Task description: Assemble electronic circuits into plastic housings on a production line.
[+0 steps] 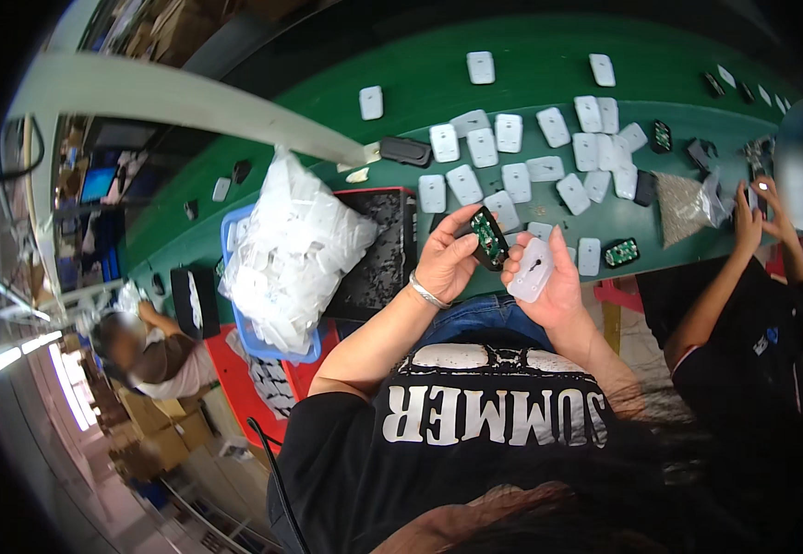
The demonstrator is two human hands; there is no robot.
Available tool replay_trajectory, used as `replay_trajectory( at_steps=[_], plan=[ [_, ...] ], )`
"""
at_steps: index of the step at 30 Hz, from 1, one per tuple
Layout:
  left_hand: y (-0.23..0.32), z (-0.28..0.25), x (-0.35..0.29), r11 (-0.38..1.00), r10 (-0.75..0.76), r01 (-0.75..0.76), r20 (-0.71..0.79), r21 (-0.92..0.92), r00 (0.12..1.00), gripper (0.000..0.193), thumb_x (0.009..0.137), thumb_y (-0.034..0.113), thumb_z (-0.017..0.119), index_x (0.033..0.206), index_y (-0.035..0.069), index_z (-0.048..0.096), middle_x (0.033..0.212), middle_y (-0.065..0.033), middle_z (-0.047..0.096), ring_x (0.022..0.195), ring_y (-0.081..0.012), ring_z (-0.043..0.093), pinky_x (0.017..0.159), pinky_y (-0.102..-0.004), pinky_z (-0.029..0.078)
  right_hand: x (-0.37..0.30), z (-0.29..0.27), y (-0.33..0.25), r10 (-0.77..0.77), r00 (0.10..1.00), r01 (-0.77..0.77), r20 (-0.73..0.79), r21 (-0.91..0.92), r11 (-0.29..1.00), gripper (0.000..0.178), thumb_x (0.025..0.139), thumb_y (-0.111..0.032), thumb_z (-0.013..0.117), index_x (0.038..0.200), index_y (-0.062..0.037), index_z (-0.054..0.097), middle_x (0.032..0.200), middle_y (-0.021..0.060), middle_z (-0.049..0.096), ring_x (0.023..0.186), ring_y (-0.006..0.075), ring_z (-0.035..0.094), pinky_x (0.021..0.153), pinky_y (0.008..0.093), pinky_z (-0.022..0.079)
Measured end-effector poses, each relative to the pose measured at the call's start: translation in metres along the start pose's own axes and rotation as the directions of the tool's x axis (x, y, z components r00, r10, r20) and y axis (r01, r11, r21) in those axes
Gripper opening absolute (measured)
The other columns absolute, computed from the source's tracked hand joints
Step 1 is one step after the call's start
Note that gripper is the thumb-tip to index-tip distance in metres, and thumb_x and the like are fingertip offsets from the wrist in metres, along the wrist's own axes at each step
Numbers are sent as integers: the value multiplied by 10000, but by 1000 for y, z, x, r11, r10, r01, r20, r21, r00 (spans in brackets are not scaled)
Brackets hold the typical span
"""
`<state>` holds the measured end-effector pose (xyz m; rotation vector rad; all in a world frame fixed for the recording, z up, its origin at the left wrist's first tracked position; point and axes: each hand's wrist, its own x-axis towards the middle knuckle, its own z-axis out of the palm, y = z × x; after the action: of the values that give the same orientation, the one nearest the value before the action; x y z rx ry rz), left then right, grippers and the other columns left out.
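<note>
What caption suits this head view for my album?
Left hand holds a black case with a green circuit board; right hand holds a white piece.

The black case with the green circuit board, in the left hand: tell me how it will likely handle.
The black case is probably stiff: it shows no visible bend in the left hand. The green circuit board is likely fragile, since its components lie exposed. Being oblong rather than round, the case would probably slide, not roll.

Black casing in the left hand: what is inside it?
A green circuit board shows inside the black casing in the left hand; whatever lies beneath the board is covered.
</note>
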<state>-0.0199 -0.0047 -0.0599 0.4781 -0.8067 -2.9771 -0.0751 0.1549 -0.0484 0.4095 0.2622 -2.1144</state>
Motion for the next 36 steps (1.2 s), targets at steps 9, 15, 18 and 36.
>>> replay_trajectory(
  at_steps=[9, 15, 18, 36],
  plan=[
    [52, 14, -56, 657, 292, -89, -143, 749, 946, 474, 739, 113, 679, 1147, -1, 466, 967, -104, 608, 787, -165, 616, 689, -265, 505, 34, 18, 34, 92, 996, -93, -15, -96, 991, 824, 761, -714, 310, 1208, -33, 430, 1060, 125, 551, 977, 239, 526, 893, 391, 392],
    [49, 30, -50, -280, 409, -80, 194, 957, 892, 483, 664, 297, 699, 1036, 39, 528, 883, -160, 596, 691, -316, 609, 566, -360, 509, 43, 22, 58, 181, 983, -178, 2, -183, 967, 819, 782, -713, 199, 1248, -72, 407, 1165, 82, 495, 1075, 222, 462, 932, 385, 352],
    [48, 37, -46, -317, 356, -31, 150, 948, 922, 499, 640, 294, 730, 1020, 26, 549, 894, -142, 607, 691, -293, 614, 561, -337, 510, 42, 20, 58, 183, 983, -179, 1, -190, 965, 815, 780, -716, 183, 1277, -100, 375, 1190, 69, 477, 1084, 217, 455, 937, 386, 349],
    [42, 22, -39, -181, 221, -115, 154, 977, 963, 518, 666, 325, 703, 1034, 8, 524, 902, -175, 593, 730, -325, 603, 604, -361, 506, 36, -1, 55, 206, 977, -178, 58, -316, 932, 715, 814, -664, 149, 1353, -203, 244, 1293, 43, 392, 1160, 202, 407, 949, 389, 342]
  ],
)
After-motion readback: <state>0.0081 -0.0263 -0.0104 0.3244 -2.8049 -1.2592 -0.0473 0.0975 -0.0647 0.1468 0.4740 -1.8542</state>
